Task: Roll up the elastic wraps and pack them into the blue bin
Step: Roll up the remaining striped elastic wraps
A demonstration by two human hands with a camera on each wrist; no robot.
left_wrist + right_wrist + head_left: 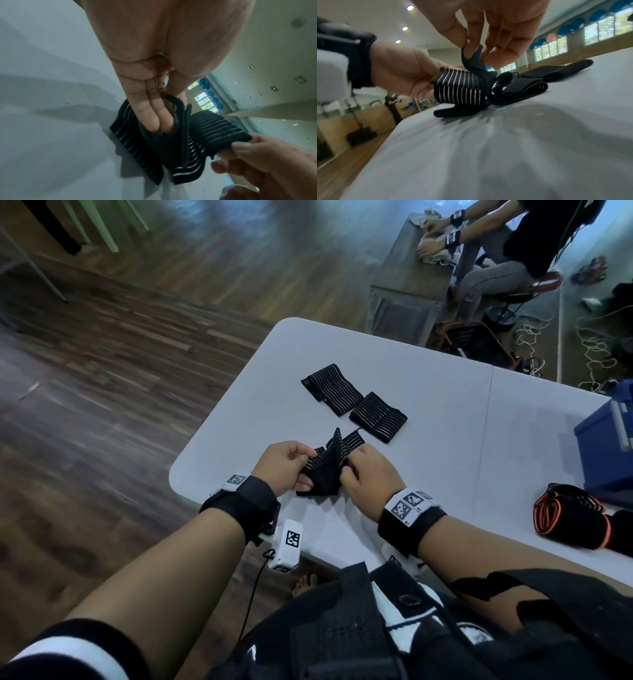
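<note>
A black elastic wrap with thin white stripes (pixel 327 470) is bunched near the front left of the white table (pixel 428 405), and both hands hold it. My left hand (pixel 287 465) grips its left part (pixel 142 142) between thumb and fingers. My right hand (pixel 366 474) pinches an upper edge of the same wrap (pixel 471 59) between thumb and forefinger. Its lower end lies on the tabletop (pixel 458 112). Two more striped wraps, one (pixel 330 393) and another (pixel 378 417), lie flat farther back. The blue bin (pixel 606 436) stands at the table's right edge.
A rolled black wrap with orange trim (pixel 568 520) lies on the right, in front of the bin. Another person (pixel 503 244) sits at a grey table (pixel 407 275) beyond. Cables (pixel 596 347) lie on the wooden floor. The table's left edge is close to my left hand.
</note>
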